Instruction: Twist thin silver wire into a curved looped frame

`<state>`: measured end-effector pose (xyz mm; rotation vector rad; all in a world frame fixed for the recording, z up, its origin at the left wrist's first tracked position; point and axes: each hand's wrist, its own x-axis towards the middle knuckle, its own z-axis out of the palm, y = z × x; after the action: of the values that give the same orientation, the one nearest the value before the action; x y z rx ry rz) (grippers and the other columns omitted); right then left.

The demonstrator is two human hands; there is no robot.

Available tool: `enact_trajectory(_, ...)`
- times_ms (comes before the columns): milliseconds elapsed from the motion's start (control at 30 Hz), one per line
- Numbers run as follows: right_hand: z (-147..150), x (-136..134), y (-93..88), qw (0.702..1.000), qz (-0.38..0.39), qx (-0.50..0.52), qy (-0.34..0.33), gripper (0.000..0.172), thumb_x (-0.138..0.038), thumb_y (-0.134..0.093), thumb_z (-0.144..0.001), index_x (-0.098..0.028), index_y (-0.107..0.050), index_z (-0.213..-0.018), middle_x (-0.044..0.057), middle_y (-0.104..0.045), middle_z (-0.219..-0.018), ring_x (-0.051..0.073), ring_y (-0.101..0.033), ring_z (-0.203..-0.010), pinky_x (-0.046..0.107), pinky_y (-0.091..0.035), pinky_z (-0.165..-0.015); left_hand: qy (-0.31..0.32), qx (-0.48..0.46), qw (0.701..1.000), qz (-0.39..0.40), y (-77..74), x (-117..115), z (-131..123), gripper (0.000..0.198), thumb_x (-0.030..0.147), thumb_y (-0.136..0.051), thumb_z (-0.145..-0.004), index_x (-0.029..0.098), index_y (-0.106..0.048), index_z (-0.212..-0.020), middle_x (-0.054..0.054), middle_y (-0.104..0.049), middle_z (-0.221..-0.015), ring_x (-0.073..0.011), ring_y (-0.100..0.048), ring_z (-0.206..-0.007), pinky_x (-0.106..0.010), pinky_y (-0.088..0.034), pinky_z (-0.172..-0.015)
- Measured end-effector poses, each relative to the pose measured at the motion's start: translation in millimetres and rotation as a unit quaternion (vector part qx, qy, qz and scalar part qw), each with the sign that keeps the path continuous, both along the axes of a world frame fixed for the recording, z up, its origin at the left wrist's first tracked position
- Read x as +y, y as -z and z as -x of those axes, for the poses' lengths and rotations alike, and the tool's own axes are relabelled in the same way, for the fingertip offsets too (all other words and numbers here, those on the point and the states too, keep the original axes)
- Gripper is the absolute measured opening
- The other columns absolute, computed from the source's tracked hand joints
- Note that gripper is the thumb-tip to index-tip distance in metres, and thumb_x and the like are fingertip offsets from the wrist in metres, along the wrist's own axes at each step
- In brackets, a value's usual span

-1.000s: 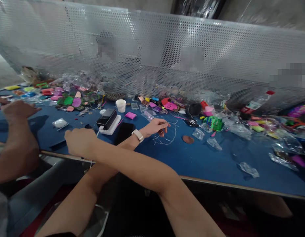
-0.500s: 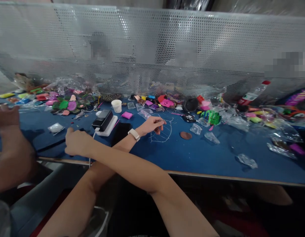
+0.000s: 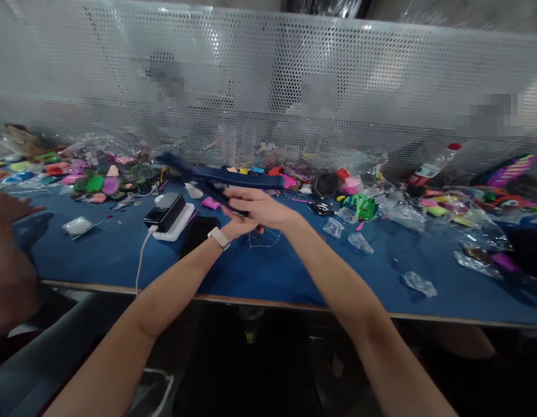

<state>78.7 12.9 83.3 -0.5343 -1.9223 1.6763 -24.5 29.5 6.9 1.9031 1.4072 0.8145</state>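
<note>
My right hand (image 3: pixel 268 205) grips one handle of a dark blue, two-handled tool that looks like pliers (image 3: pixel 246 177). Motion blurs the tool, and its head points up and left. Just below and behind it, my left hand (image 3: pixel 237 228), with a pale band at the wrist, is closed on a thin wire frame (image 3: pixel 265 245). The right hand covers most of the left fingers. Part of the wire outline shows below them, over the blue table. Near the hands lies a pink packet (image 3: pixel 210 202).
A black device (image 3: pixel 165 212) with a white cable rests on a white block at left. Colourful clay pieces (image 3: pixel 95 184), plastic wrappers (image 3: pixel 359 242) and a bottle (image 3: pixel 433 168) line the back, before a perforated metal screen (image 3: pixel 251 69). Another person's hand (image 3: pixel 12 208) is at far left.
My right hand has come from the table at left, across to my left hand, and now holds the dark blue pliers-like tool. My arms are no longer crossed.
</note>
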Motion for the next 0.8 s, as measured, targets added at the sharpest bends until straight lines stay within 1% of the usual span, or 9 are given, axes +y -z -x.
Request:
enact_trajectory(67,-48,15,8.4,0.997,0.002,-0.038,0.073,0.049,-0.047,-0.067,-0.095,-0.021,-0.066,-0.137,0.008,-0.073,-0.107,0.020,-0.065,-0.079,0.034,-0.056,-0.066,0.046,-0.047,0.997,0.029,-0.7,0,2,0.029,0.015,-0.054,-0.109,0.014,-0.069,-0.085,0.000,-0.067,-0.065,-0.0086,-0.059,-0.050,-0.015,-0.050,-0.049)
enact_trajectory(133,-93,28,18.1,0.989,-0.019,-0.056,0.136,0.050,-0.055,-0.060,-0.097,-0.020,-0.067,-0.131,0.007,-0.068,-0.095,0.020,-0.058,-0.070,0.036,-0.052,-0.063,0.105,-0.137,0.983,0.066,0.7,2,7,0.018,0.018,-0.059,-0.109,0.016,-0.063,-0.092,-0.004,-0.074,-0.075,-0.0087,-0.062,-0.049,-0.020,-0.051,-0.050)
enact_trajectory(200,-132,38,28.0,0.981,-0.041,-0.065,0.180,0.063,-0.073,-0.043,-0.100,-0.022,-0.069,-0.126,0.007,-0.064,-0.089,0.022,-0.054,-0.067,0.039,-0.050,-0.064,0.116,-0.181,0.974,0.074,3.4,5,11,0.015,0.023,-0.061,-0.110,0.017,-0.060,-0.096,-0.006,-0.075,-0.080,-0.0089,-0.061,-0.047,-0.023,-0.049,-0.050)
enact_trajectory(300,-180,51,40.4,0.967,-0.070,-0.069,0.237,0.089,-0.095,-0.019,-0.092,-0.026,-0.069,-0.118,0.010,-0.063,-0.089,0.028,-0.059,-0.076,0.046,-0.053,-0.073,0.105,-0.132,0.985,0.019,6.5,11,19,0.018,0.030,-0.070,-0.105,0.018,-0.064,-0.093,-0.008,-0.076,-0.092,-0.0080,-0.059,-0.049,-0.026,-0.048,-0.053)
enact_trajectory(400,-213,57,45.7,0.952,-0.073,-0.087,0.284,0.096,-0.105,-0.019,-0.082,-0.028,-0.068,-0.113,0.011,-0.065,-0.091,0.032,-0.062,-0.084,0.050,-0.055,-0.081,0.102,-0.074,0.992,-0.014,3.8,13,25,0.021,0.034,-0.073,-0.102,0.018,-0.070,-0.089,-0.011,-0.075,-0.109,-0.0085,-0.060,-0.054,-0.030,-0.050,-0.057)
enact_trajectory(533,-230,60,47.5,0.952,-0.028,-0.048,0.302,0.087,-0.101,-0.027,-0.085,-0.028,-0.067,-0.110,0.011,-0.065,-0.091,0.033,-0.065,-0.090,0.051,-0.056,-0.084,0.113,-0.034,0.992,-0.038,-4.7,13,31,0.026,0.035,-0.068,-0.104,0.017,-0.072,-0.085,-0.011,-0.076,-0.102,-0.0109,-0.061,-0.058,-0.032,-0.051,-0.062)
enact_trajectory(633,-225,63,53.7,0.957,-0.008,-0.029,0.287,0.068,-0.089,-0.046,-0.086,-0.027,-0.064,-0.107,0.006,-0.061,-0.084,0.029,-0.065,-0.084,0.047,-0.058,-0.080,0.088,0.065,0.988,-0.112,-6.2,11,32,0.019,0.030,-0.066,-0.104,0.017,-0.076,-0.095,-0.010,-0.076,-0.103,-0.0171,-0.067,-0.076,-0.032,-0.054,-0.074)
enact_trajectory(733,-208,64,61.7,0.952,-0.045,-0.067,0.294,0.051,-0.065,-0.066,-0.079,-0.026,-0.062,-0.111,0.002,-0.060,-0.082,0.024,-0.062,-0.079,0.041,-0.057,-0.077,0.055,0.210,0.958,-0.185,-3.6,8,30,0.020,0.026,-0.061,-0.107,0.016,-0.078,-0.112,-0.013,-0.074,-0.114,-0.0213,-0.068,-0.087,-0.032,-0.052,-0.079)
enact_trajectory(800,-194,60,64.6,0.942,-0.112,-0.119,0.292,0.053,-0.054,-0.068,-0.077,-0.024,-0.062,-0.119,0.005,-0.067,-0.094,0.026,-0.064,-0.086,0.043,-0.058,-0.083,0.049,0.280,0.937,-0.204,-2.4,5,28,0.026,0.025,-0.056,-0.110,0.015,-0.077,-0.122,-0.015,-0.071,-0.119,-0.0210,-0.068,-0.084,-0.032,-0.050,-0.077)
